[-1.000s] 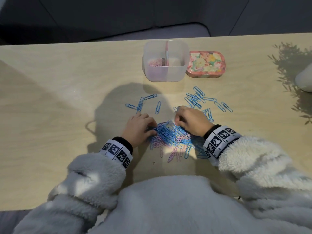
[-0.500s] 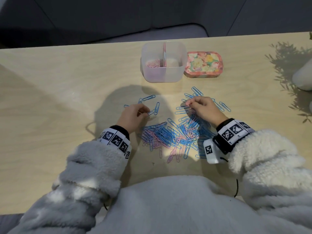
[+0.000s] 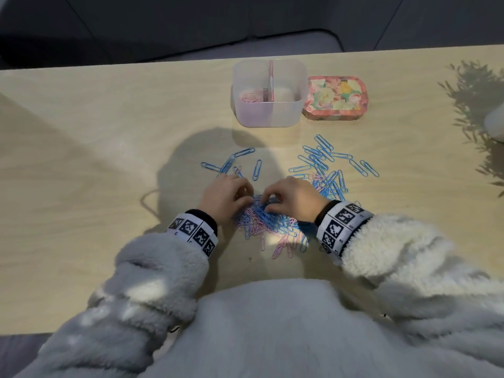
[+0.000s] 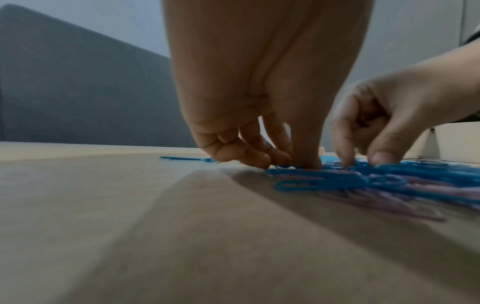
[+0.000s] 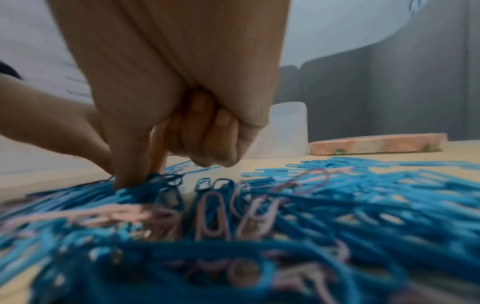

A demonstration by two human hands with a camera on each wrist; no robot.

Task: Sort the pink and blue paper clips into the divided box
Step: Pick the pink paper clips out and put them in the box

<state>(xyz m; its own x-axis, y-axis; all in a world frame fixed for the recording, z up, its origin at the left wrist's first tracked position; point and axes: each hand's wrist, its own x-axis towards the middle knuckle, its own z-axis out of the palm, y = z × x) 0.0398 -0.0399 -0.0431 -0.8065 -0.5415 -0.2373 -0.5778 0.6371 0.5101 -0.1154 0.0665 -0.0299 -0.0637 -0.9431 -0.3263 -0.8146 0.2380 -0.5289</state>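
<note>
A mixed pile of blue and pink paper clips (image 3: 268,225) lies in front of me. My left hand (image 3: 246,199) has its fingers curled, and the thumb and fingertips (image 4: 309,163) come together on blue clips at the pile's left edge. Close beside it, my right hand (image 3: 266,199) pinches into the blue clips with thumb and forefinger (image 5: 130,174), its other fingers curled. The clear divided box (image 3: 268,115) stands at the back; pink clips (image 3: 249,96) lie in its left compartment. The right compartment looks bare.
Loose blue clips lie spread to the left (image 3: 237,165) and to the right (image 3: 324,165) of my hands. A floral lid (image 3: 336,98) lies against the box's right side. A white object (image 3: 495,124) sits at the table's right edge.
Half a second ago both hands were spread apart over the loose blue clips on either side. They have come back together onto the middle of the mixed pile.
</note>
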